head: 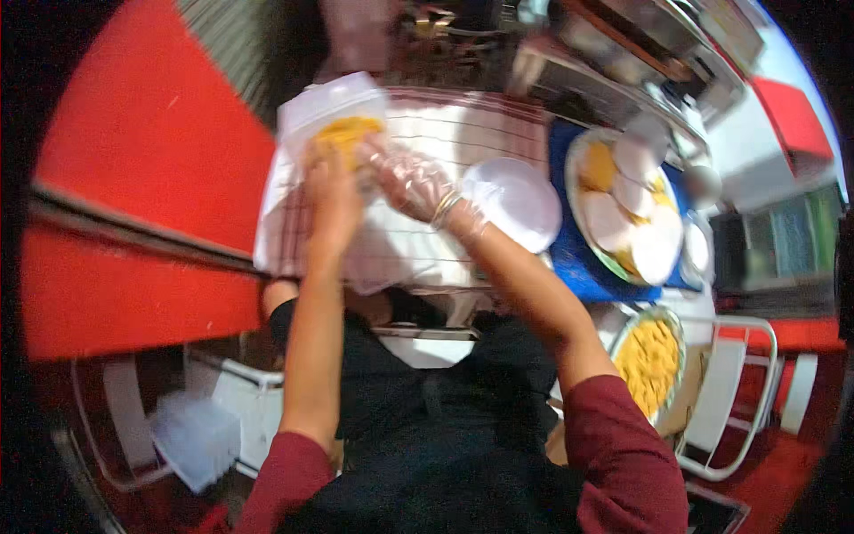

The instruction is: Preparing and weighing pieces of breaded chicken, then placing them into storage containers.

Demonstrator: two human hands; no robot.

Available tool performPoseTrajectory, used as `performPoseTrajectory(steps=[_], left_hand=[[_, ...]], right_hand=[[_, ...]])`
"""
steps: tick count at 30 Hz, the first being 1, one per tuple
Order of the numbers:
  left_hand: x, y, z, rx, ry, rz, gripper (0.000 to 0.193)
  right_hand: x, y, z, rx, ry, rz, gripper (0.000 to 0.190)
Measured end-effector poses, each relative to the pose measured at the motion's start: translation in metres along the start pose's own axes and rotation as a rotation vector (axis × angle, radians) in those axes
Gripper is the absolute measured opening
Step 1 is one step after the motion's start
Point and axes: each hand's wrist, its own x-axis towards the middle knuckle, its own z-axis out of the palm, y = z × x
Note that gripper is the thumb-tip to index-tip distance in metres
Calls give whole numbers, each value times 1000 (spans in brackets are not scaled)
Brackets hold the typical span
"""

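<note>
A clear plastic bag (327, 103) with yellow food pieces (350, 130) in it lies at the far left of the checked tablecloth (434, 127). My left hand (333, 180) grips the near side of this bag. In a clear disposable glove, my right hand (407, 177) meets the bag's right side by the yellow pieces. Blur hides whether its fingertips pinch the bag or the food. Just right of my gloved wrist sits a white plate or shallow bowl (517, 200).
A large oval platter (580, 230) bearing yellow food and several white discs rests on a blue cloth (580, 274) at right. Nearer me, another dish holds yellow pieces (647, 364). White metal chairs (760, 400) flank me. A translucent plastic container or bag (197, 437) is at lower left.
</note>
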Motion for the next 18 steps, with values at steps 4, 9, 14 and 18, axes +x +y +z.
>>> performPoseTrajectory(steps=[4, 9, 14, 18], left_hand=[[-51, 16, -46, -172, 248, 12, 46], [-125, 5, -36, -312, 136, 62, 21], [-182, 17, -33, -437, -39, -82, 26], [-207, 55, -51, -422, -278, 81, 52]], right_hand=[[-36, -6, -100, 27, -174, 227, 21], [-151, 93, -221, 23, 25, 666, 28], [-234, 225, -299, -858, -109, 993, 60], [-244, 261, -307, -728, -44, 1146, 62]])
